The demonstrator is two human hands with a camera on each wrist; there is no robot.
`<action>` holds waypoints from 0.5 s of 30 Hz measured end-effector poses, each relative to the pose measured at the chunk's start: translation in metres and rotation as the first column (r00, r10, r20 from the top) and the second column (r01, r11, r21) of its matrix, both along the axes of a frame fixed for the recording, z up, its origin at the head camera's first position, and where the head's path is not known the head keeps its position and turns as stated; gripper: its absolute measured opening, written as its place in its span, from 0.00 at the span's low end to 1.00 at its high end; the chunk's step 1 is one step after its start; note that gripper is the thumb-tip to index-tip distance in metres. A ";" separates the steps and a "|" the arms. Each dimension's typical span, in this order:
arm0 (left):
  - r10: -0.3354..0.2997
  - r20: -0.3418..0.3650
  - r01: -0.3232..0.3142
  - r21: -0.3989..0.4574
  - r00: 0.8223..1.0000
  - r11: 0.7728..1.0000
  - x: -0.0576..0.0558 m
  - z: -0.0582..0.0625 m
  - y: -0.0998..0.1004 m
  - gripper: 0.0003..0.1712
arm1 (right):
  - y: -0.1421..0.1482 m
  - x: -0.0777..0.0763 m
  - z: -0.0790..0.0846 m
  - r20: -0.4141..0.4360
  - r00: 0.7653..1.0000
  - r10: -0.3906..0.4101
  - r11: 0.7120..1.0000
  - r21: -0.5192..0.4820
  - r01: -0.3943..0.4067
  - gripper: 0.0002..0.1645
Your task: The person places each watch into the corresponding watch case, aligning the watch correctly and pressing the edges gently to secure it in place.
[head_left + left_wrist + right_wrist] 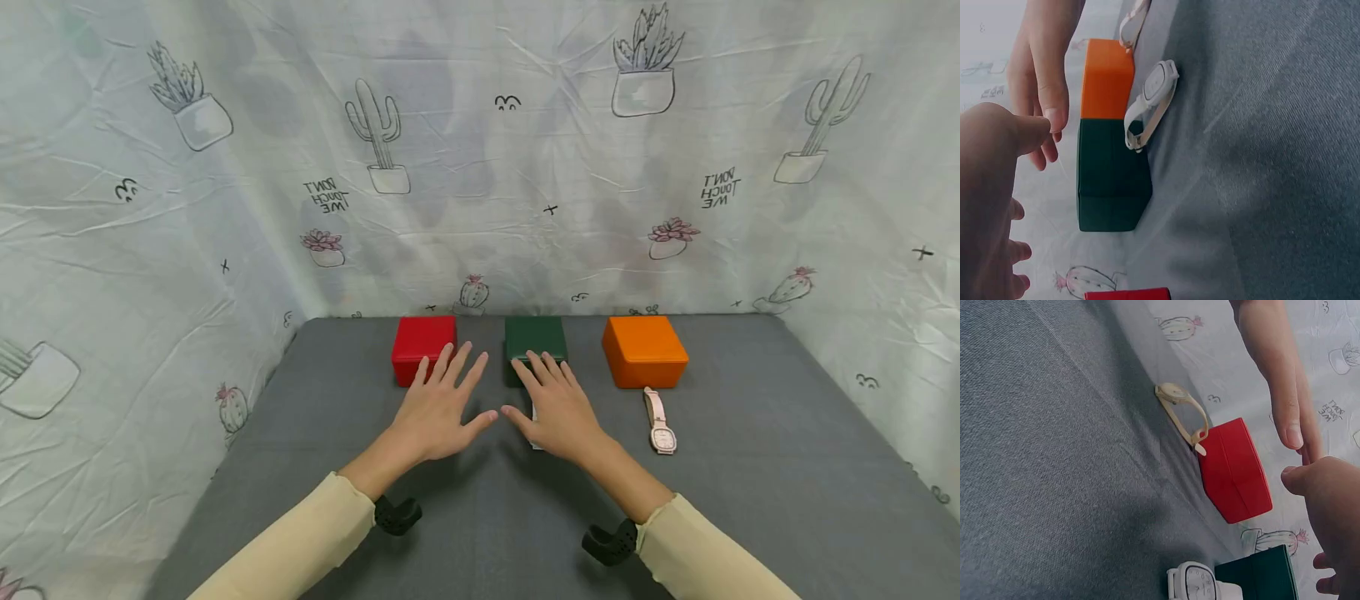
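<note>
My left hand is held above the table in front of a red box, fingers spread, holding nothing. Level with it, my right hand hovers before a dark green box, its fingers also straight. A white watch lies by the green box; in the head view the right hand covers most of it. Next to the red box a beige watch shows in the right wrist view, hidden behind the left hand from the head. A pink watch lies before an orange box.
Grey cloth covers the table. The three boxes stand in a row near its back edge. Behind and beside them hangs a pale curtain printed with cacti. A black wrist strap shows at the left cuff, another strap at the right.
</note>
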State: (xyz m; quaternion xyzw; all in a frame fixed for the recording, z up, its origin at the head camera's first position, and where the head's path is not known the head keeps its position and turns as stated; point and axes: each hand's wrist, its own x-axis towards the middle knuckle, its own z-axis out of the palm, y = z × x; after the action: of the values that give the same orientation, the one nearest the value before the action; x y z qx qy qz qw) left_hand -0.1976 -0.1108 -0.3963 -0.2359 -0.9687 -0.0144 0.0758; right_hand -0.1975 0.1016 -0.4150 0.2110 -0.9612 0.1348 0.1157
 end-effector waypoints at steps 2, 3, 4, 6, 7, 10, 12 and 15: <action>0.005 -0.001 -0.005 -0.005 1.000 1.000 -0.001 -0.001 -0.002 0.49 | -0.003 -0.002 -0.001 0.004 1.000 0.005 1.000 0.002 -0.005 0.44; 0.006 -0.001 -0.006 -0.007 1.000 1.000 -0.001 -0.002 -0.004 0.49 | -0.004 -0.002 -0.001 0.008 1.000 0.006 1.000 0.003 -0.006 0.44; 0.006 -0.002 -0.006 -0.008 1.000 1.000 -0.001 -0.002 -0.005 0.49 | -0.005 -0.003 -0.001 0.011 1.000 0.006 1.000 0.005 -0.006 0.44; 0.009 -0.007 -0.009 -0.012 1.000 1.000 -0.002 -0.003 -0.007 0.49 | -0.008 -0.005 -0.001 0.016 1.000 0.006 1.000 0.006 -0.006 0.44; 0.013 -0.007 -0.013 -0.017 1.000 1.000 -0.002 -0.003 -0.008 0.49 | -0.009 -0.005 -0.001 0.017 1.000 0.006 1.000 0.008 -0.006 0.44; 0.019 -0.008 -0.019 -0.015 1.000 1.000 -0.003 -0.004 -0.011 0.49 | -0.012 -0.008 -0.003 0.022 1.000 0.008 1.000 0.010 -0.008 0.44; 0.026 0.000 -0.026 -0.011 1.000 1.000 -0.004 -0.004 -0.013 0.49 | -0.014 -0.009 -0.004 0.022 1.000 0.009 1.000 0.012 -0.010 0.43; 0.035 0.005 -0.035 0.001 0.999 0.999 -0.005 -0.004 -0.017 0.48 | -0.018 -0.011 -0.004 0.024 1.000 0.016 1.000 0.019 -0.017 0.43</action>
State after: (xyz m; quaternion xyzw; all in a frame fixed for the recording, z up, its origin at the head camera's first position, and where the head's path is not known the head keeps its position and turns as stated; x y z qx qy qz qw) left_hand -0.2027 -0.1276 -0.4008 -0.2187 -0.9729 -0.0143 0.0740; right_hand -0.2089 0.0836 -0.4192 0.2184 -0.9620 0.1291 0.1011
